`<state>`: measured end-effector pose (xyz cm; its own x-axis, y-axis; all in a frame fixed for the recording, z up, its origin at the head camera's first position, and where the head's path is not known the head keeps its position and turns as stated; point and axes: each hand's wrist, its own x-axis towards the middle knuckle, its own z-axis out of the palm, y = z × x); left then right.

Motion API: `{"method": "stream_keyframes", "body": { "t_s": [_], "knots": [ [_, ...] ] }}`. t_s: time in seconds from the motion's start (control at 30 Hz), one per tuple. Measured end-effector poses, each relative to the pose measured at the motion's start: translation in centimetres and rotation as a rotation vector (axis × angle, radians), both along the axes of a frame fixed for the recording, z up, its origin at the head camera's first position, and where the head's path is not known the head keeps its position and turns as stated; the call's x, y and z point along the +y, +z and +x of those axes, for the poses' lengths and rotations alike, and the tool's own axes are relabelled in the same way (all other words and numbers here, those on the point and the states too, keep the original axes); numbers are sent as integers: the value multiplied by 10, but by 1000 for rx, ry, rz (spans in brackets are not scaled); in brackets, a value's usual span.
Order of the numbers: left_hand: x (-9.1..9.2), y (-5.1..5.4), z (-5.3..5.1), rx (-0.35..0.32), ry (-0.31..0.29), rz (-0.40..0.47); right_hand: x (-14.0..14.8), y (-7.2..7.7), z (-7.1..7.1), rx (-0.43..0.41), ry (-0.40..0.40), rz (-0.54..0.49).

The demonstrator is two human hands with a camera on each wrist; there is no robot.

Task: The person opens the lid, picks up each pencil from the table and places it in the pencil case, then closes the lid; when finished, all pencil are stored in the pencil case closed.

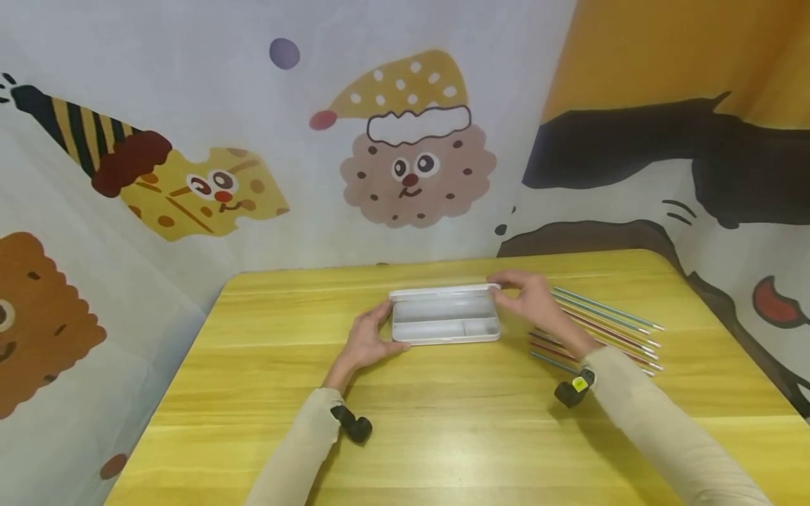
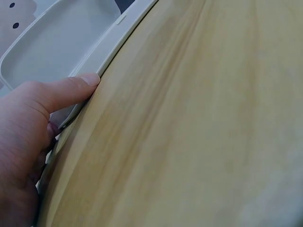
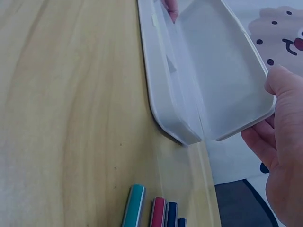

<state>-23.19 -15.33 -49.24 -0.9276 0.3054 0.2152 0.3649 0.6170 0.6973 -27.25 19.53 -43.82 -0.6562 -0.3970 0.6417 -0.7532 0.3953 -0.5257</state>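
The person's left hand clamps the left end of the box. Their right hand pinches its raised lid, and pencils lie right of the box.

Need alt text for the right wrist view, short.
The person's right-hand grip holds the corner of the raised lid of an open white case on a wooden table. Teal, red and dark blue pencil ends show at the bottom edge, and part of a cartoon-printed backdrop shows at right.
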Motion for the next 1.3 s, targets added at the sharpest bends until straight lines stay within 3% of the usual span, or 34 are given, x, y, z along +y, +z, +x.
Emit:
{"method": "stream_keyframes", "body": {
  "t_s": [0.23, 0.43, 0.57, 0.93, 1.3],
  "knots": [
    [2, 0, -1, -30, 16, -10, 2, 4, -3, -140, -63, -48],
    [2, 2, 0, 2, 16, -32, 1, 9, -7, -283, -151, -61],
    [2, 1, 0, 16, 9, -40, 0, 11, -12, -318, -196, -51],
    [0, 2, 1, -24, 24, -63, -1, 19, -24, -491, -200, -88],
    [1, 4, 2, -63, 26, -81, 3, 11, -39, -600, -202, -116]
  ]
}}
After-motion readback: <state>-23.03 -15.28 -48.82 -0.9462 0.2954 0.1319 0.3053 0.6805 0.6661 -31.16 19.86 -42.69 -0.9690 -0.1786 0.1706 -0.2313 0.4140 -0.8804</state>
